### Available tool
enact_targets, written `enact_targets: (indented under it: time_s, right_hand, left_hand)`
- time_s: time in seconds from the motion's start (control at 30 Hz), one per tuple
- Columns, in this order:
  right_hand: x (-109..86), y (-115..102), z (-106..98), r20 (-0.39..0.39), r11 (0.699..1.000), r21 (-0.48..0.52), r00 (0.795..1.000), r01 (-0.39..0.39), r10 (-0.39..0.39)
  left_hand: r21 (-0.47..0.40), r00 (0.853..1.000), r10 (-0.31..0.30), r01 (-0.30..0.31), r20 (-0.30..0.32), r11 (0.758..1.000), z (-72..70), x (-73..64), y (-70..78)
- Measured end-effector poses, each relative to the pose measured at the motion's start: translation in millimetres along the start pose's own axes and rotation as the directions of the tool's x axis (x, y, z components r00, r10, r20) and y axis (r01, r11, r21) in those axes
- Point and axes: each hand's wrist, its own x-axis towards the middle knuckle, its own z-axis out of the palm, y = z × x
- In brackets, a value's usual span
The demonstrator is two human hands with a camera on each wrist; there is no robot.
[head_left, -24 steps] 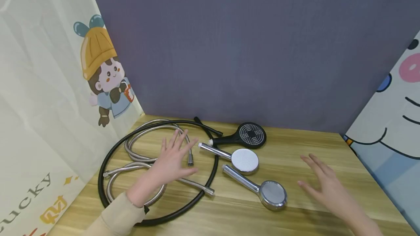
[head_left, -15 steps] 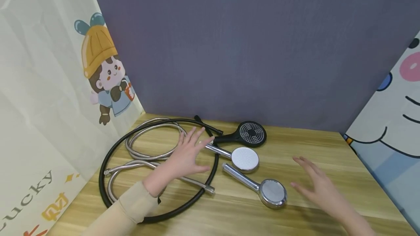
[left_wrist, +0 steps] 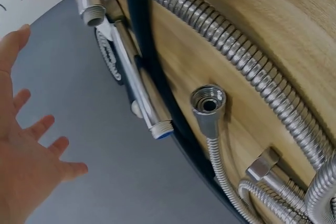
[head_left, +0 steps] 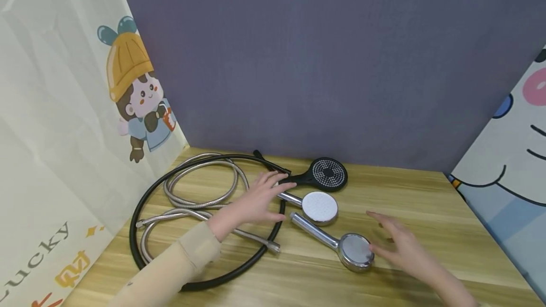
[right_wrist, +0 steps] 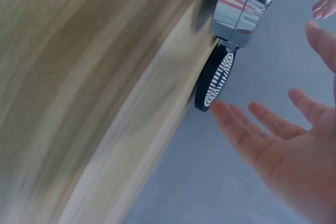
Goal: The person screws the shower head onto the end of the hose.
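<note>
Head view: a person's two bare hands close in on three shower heads lying on a wood-grain table [head_left: 418, 193]. The left hand [head_left: 259, 203] has swept from above the coils to the handle ends of the black shower head [head_left: 325, 174] and the white-faced shower head [head_left: 319, 206], its fingers spread wide and curled round nothing. Left wrist footage shows a gap between that hand and the threaded handle ends. The right hand [head_left: 400, 245] has come inward too, its fingers extended and the thumb held well apart. That thumb now reaches the rim of the front chrome shower head [head_left: 355, 250] in the head view; whether it touches cannot be told.

None of the shower heads has shifted: all three lie right of the hoses, handles pointing left. Black hose [head_left: 133, 233] and ribbed steel hose [left_wrist: 239, 55] lie coiled at the left, partly under the left forearm, with a threaded hose fitting [left_wrist: 209, 100] facing upward in the left wrist view. For the work in hand, the change appears to put shower heads, rather than hoses, nearest both hands, with nothing yet gripped.
</note>
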Motion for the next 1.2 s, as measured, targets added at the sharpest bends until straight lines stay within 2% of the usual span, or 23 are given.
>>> enact_targets:
  time_s: [0.13,0.23,0.47,0.73,0.93,1.03,1.2]
  right_hand:
    - [0.1,2,4,0.031,0.999,0.032,0.999,-0.009,0.008]
    - [0.0,4,7,0.052,0.999,0.046,0.999,-0.015,0.013]
    - [1.9,11,16,0.076,0.996,0.089,0.997,0.022,-0.028]
    - [3.6,16,20,0.147,0.971,0.228,0.983,0.074,-0.109]
    - [6.4,20,21,0.239,0.965,0.262,0.967,0.027,-0.092]
    - [9.6,22,21,0.281,0.966,0.258,0.957,-0.001,-0.074]
    - [14.8,24,23,0.288,0.968,0.249,0.953,0.017,-0.091]
  left_hand:
    - [-0.06,0.998,0.029,-0.026,0.054,0.998,8.1,4.9,-2.4]
    - [-0.074,0.994,0.071,-0.065,0.082,0.995,14.6,7.7,-3.3]
    - [-0.04,0.98,0.163,-0.159,0.116,0.986,25.9,15.6,-1.6]
    - [-0.078,0.966,0.193,-0.182,0.172,0.98,38.0,21.4,2.3]
    - [-0.077,0.956,0.205,-0.193,0.211,0.978,47.7,26.7,3.2]
    - [-0.08,0.954,0.216,-0.204,0.207,0.976,50.5,28.6,2.6]
    - [-0.115,0.956,0.234,-0.216,0.179,0.97,52.1,29.6,0.5]
